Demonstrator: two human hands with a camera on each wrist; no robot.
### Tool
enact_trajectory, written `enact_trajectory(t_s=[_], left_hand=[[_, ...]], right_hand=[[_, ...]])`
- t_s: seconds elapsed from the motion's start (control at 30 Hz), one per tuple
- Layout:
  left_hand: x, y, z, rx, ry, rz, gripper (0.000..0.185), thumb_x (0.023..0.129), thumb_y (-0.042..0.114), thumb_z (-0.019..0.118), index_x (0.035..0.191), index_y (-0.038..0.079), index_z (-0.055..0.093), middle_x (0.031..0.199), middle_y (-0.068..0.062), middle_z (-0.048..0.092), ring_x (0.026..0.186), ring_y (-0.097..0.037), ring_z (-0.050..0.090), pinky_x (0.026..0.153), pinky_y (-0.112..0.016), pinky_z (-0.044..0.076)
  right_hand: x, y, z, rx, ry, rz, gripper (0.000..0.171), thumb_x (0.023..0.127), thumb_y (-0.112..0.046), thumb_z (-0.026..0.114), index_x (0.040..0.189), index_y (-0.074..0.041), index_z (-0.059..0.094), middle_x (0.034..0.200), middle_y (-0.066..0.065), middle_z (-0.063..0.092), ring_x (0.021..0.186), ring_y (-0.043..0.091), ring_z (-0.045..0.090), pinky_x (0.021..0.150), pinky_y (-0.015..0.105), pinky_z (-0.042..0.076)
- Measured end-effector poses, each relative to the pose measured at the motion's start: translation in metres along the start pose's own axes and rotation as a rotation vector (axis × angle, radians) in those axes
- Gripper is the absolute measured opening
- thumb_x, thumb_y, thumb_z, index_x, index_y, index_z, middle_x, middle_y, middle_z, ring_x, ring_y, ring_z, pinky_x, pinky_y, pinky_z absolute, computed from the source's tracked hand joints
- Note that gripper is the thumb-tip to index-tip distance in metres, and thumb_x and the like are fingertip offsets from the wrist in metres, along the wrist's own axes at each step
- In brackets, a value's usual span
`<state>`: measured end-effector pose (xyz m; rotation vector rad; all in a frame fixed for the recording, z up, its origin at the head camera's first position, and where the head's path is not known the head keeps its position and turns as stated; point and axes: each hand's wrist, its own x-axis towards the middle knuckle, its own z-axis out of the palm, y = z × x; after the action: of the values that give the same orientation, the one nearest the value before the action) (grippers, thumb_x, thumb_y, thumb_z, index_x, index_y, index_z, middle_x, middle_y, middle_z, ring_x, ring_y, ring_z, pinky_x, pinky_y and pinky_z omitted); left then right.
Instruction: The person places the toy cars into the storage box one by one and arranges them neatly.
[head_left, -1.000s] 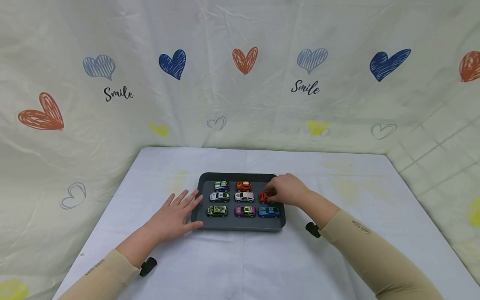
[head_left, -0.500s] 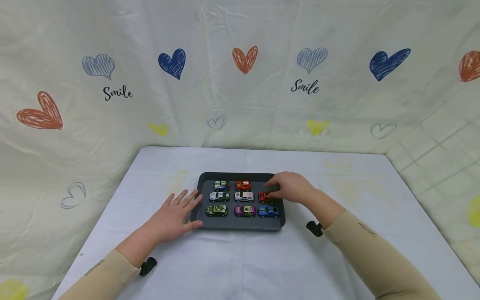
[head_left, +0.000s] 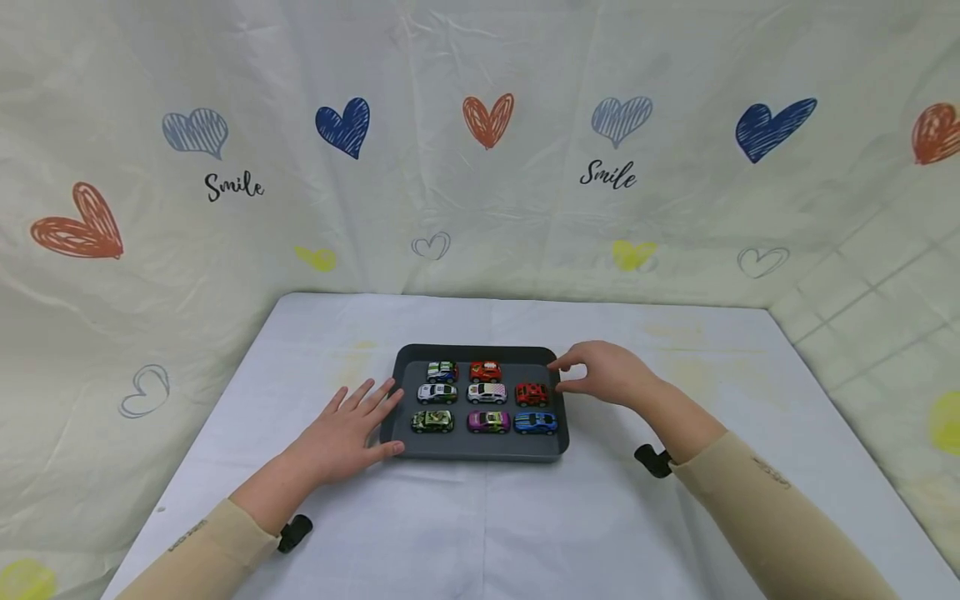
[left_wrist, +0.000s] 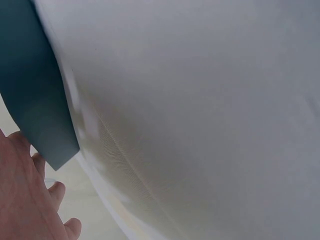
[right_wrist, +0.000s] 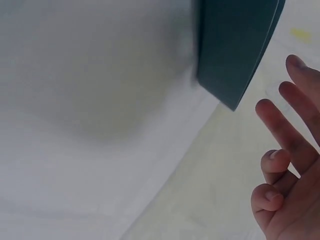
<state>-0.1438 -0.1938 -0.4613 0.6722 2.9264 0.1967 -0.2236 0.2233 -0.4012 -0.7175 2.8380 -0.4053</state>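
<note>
Several toy cars stand in rows in a dark grey tray (head_left: 480, 450). The right hand (head_left: 606, 372) is over the tray's right edge, thumb and fingers apart and holding nothing. Nearest to it is a red and black toy car (head_left: 532, 394), with a blue toy car (head_left: 536, 423) in front of that one. With fingers spread, the left hand (head_left: 341, 440) rests at the tray's left edge. In the left wrist view the left hand (left_wrist: 25, 195) is beside the tray's wall (left_wrist: 37, 85). The right wrist view has the right hand (right_wrist: 295, 165) apart from the tray wall (right_wrist: 235, 50).
A white cloth covers the table (head_left: 480, 533). Behind it hangs a pale curtain (head_left: 547, 200) printed with hearts and writing. In the tray are also a red car (head_left: 485, 372), a white car (head_left: 487, 393), a purple car (head_left: 488, 422) and a camouflage car (head_left: 432, 421).
The right hand has let go of the red and black car and moved right, off it. That car stays in the tray. The left hand has kept its place.
</note>
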Motion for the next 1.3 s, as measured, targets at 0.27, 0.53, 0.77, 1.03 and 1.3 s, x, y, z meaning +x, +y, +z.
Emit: enact_trajectory(t_s=[0.27, 0.53, 0.77, 1.03, 1.3], left_hand=[[0.000, 0.000, -0.002, -0.002, 0.007, 0.008, 0.087, 0.092, 0.073, 0.043, 0.159, 0.020, 0.027, 0.165, -0.002, 0.018, 0.150, -0.035, 0.016, 0.119, -0.060, 0.011], [0.001, -0.002, 0.001, -0.005, 0.003, 0.014, 0.086, 0.093, 0.071, 0.045, 0.159, 0.020, 0.026, 0.165, -0.002, 0.017, 0.150, -0.035, 0.015, 0.119, -0.060, 0.009], [0.003, -0.006, 0.008, -0.007, -0.002, -0.002, 0.087, 0.091, 0.074, 0.043, 0.160, 0.025, 0.021, 0.166, 0.004, 0.013, 0.151, -0.032, 0.012, 0.120, -0.058, 0.007], [0.002, -0.005, 0.008, -0.012, 0.000, -0.012, 0.086, 0.092, 0.074, 0.043, 0.160, 0.026, 0.021, 0.166, 0.006, 0.012, 0.151, -0.031, 0.013, 0.120, -0.058, 0.008], [0.001, -0.004, 0.004, -0.023, 0.011, 0.010, 0.086, 0.092, 0.072, 0.045, 0.160, 0.023, 0.023, 0.166, 0.001, 0.015, 0.151, -0.034, 0.013, 0.119, -0.060, 0.008]], right_hand=[[-0.025, 0.022, -0.002, 0.004, -0.001, 0.035, 0.038, 0.087, -0.033, 0.078, 0.121, -0.018, 0.074, 0.119, 0.001, 0.070, 0.116, 0.029, 0.061, 0.096, 0.050, 0.050], [-0.060, 0.050, -0.002, 0.016, -0.034, 0.108, 0.038, 0.086, -0.032, 0.078, 0.121, -0.017, 0.074, 0.121, 0.006, 0.069, 0.117, 0.035, 0.059, 0.095, 0.054, 0.050], [-0.095, 0.076, -0.001, 0.045, -0.060, 0.161, 0.041, 0.085, -0.037, 0.078, 0.122, -0.019, 0.073, 0.123, 0.007, 0.067, 0.120, 0.039, 0.056, 0.094, 0.056, 0.049], [-0.126, 0.098, -0.004, 0.073, -0.105, 0.185, 0.046, 0.082, -0.041, 0.080, 0.120, -0.015, 0.074, 0.122, 0.010, 0.067, 0.118, 0.044, 0.056, 0.092, 0.058, 0.049], [-0.140, 0.114, -0.003, 0.065, -0.153, 0.225, 0.043, 0.080, -0.035, 0.082, 0.117, -0.016, 0.075, 0.121, 0.010, 0.067, 0.118, 0.045, 0.055, 0.091, 0.058, 0.049]])
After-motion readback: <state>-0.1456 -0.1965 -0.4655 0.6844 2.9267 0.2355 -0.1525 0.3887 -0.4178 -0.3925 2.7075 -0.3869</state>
